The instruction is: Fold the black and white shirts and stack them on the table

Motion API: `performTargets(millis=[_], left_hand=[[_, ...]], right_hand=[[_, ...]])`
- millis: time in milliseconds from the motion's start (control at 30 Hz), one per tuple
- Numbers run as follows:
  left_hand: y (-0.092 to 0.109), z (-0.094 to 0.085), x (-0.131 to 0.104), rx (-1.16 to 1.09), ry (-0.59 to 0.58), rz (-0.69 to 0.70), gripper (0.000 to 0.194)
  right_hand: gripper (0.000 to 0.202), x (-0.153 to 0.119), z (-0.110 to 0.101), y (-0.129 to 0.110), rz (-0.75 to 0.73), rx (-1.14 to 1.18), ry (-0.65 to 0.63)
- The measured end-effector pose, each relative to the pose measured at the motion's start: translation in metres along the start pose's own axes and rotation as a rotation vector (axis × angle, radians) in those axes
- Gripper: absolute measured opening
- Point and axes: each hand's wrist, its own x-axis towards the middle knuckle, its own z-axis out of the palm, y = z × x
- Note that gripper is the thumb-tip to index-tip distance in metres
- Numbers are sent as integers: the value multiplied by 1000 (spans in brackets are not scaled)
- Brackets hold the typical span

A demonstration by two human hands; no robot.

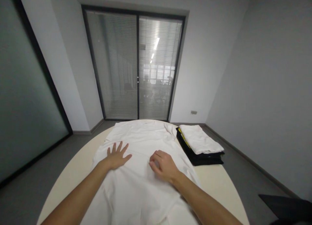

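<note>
A white garment (136, 192), which looks like a T-shirt, lies spread over the round table with wrinkles across its near part. My left hand (117, 156) rests flat on its left side, fingers spread. On the right, my right hand (163, 165) is over the cloth with its fingers curled in and the thumb close to them. No cloth shows between these fingers, and whether the hand touches the garment is hard to tell. The garment's near end runs out of view at the bottom.
At the table's right edge sits a stack of folded clothes (207, 160), black and yellow, with a folded white one (201, 140) on top. The pale tabletop (70, 173) shows around the garment. A dark object (287, 207) stands at lower right. Beyond are glazed doors (137, 66) with blinds.
</note>
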Motion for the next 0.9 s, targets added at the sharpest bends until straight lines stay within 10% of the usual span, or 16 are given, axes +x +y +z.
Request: performTargets(millis=[233,400,567,900], left_hand=[[-31,0,10,51,85,161,70],[-33,-10,17,112,120,123,61],[-20,-13,21,215,241,74,50],[-7,-19,17,234,127,23,61]], right_hand=[[45,-18,22,-19,-580,-106,-155],[51,-28,26,-16,-641,-113,-23],[61,-27,25,-28,-713,-43,-162],[34,-32,13,-75,-887,-144,-249]])
